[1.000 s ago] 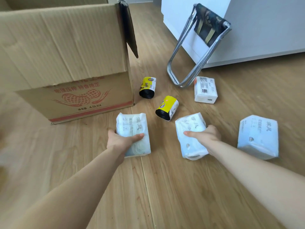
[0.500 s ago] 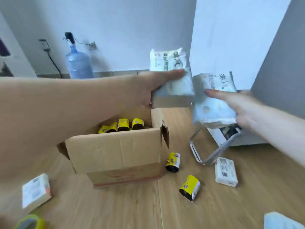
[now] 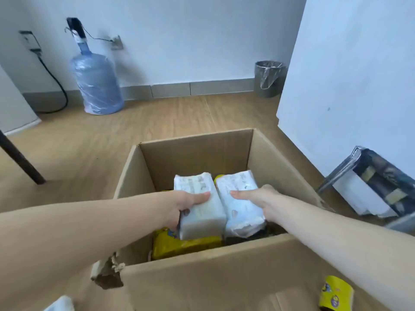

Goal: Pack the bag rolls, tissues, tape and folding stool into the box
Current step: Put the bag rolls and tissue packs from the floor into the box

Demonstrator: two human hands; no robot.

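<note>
Nearest me, right of my fingers, a yellow bag roll [image 3: 336, 294] lies on the floor; my left hand [image 3: 183, 204] grips one tissue pack [image 3: 198, 205] and my right hand [image 3: 260, 198] grips another tissue pack [image 3: 239, 199], side by side inside the cardboard box [image 3: 202, 281], above yellow bag rolls [image 3: 179, 245]; farther right leans the folding stool [image 3: 370, 182].

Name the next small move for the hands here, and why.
Probably lower both packs a little further and let go. The left hand and right hand each grip a tissue pack side by side inside the box, above the yellow bag rolls; whether they already rest on them is unclear.
</note>
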